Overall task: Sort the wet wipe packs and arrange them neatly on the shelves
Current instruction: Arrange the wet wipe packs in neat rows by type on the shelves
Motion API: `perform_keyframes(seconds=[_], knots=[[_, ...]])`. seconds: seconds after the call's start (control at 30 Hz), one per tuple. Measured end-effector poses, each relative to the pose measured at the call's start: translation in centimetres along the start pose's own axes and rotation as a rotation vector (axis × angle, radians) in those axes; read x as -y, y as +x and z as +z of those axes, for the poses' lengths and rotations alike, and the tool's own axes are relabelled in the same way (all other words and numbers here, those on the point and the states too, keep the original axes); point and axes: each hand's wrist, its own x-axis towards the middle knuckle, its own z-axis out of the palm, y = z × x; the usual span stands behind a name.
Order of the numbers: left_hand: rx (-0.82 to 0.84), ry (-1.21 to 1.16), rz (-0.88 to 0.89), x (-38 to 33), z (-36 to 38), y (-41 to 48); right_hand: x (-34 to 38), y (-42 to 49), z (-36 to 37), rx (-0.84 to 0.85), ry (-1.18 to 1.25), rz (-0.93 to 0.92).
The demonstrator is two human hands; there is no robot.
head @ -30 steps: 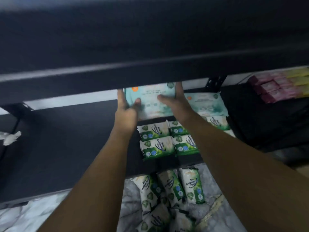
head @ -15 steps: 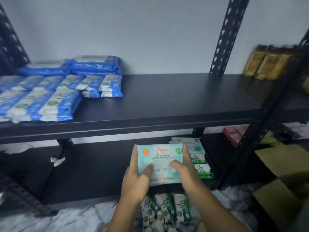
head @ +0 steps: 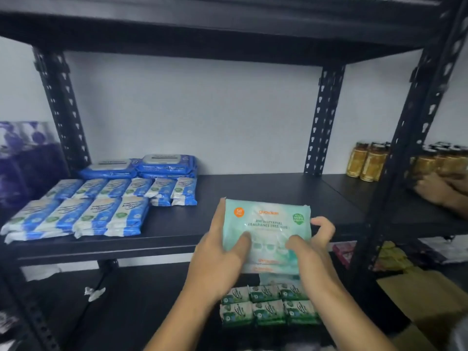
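- The pale green soft-plastic wet wipe pack (head: 266, 231) is held in the air, face towards the camera, in front of the front edge of the black metal middle shelf (head: 253, 188). It touches no shelf.
- The left hand (head: 217, 259) grips the pack's nine o'clock edge, with the thumb pressed on the front and the fingers (head: 219, 219) running up behind that side.
- The right hand (head: 311, 252) grips the three o'clock edge, thumb on the front and fingers (head: 324, 226) curled round the seam.
- The pack looks light and pliable. Its glossy film is probably slippery and will sag if pinched by one corner, so holding both short edges suits it.
- At nine o'clock from the pack, blue-and-white wipe packs (head: 83, 214) lie in rows on the middle shelf, and the stretch of shelf just behind the pack is bare.
- At six o'clock, small green-and-white wipe packs (head: 268, 305) sit in two tidy rows on the lower shelf.
- Amber glass jars (head: 367, 160) stand at two o'clock, well apart from the pack.
- My judgement is that laying the pack flat and sliding it in will keep it square.
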Motion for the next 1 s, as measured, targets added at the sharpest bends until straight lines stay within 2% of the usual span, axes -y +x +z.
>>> perform_keyframes(seconds=[0.2, 0.33, 0.47, 0.57, 0.7, 0.8, 0.87, 0.93, 1.0], knots=[[0.000, 0.124, 0.024, -3.2, -0.9, 4.7, 3.5, 4.3, 0.2, 0.055, -0.006, -0.048], [0.017, 0.101, -0.021, -2.4, -0.7, 8.2, 3.5, 7.5, 0.6, 0.069, -0.042, -0.050], [-0.053, 0.112, -0.089, -0.5, 0.1, 11.0, 2.7, 10.4, 1.5, 0.093, -0.084, -0.061], [-0.103, 0.193, -0.115, 0.6, 0.6, 12.4, 2.1, 12.0, 2.4, 0.105, -0.120, -0.086], [-0.066, 0.301, -0.106, 0.7, 0.4, 13.3, 1.6, 12.8, 2.4, 0.127, -0.190, -0.130], [-0.055, 0.409, -0.055, 0.5, 0.0, 13.1, 1.0, 12.8, 2.2, 0.066, -0.260, -0.158], [-0.092, 0.512, 0.040, 0.1, -0.1, 12.3, 0.3, 13.2, 2.0, -0.050, -0.413, -0.261], [-0.126, 0.676, 0.146, -0.2, -0.4, 11.4, 0.1, 13.3, 1.7, -0.144, -0.522, -0.441], [-0.161, 0.824, 0.308, 0.2, -0.6, 10.7, 0.2, 12.8, 1.3, -0.165, -0.649, -0.646]])
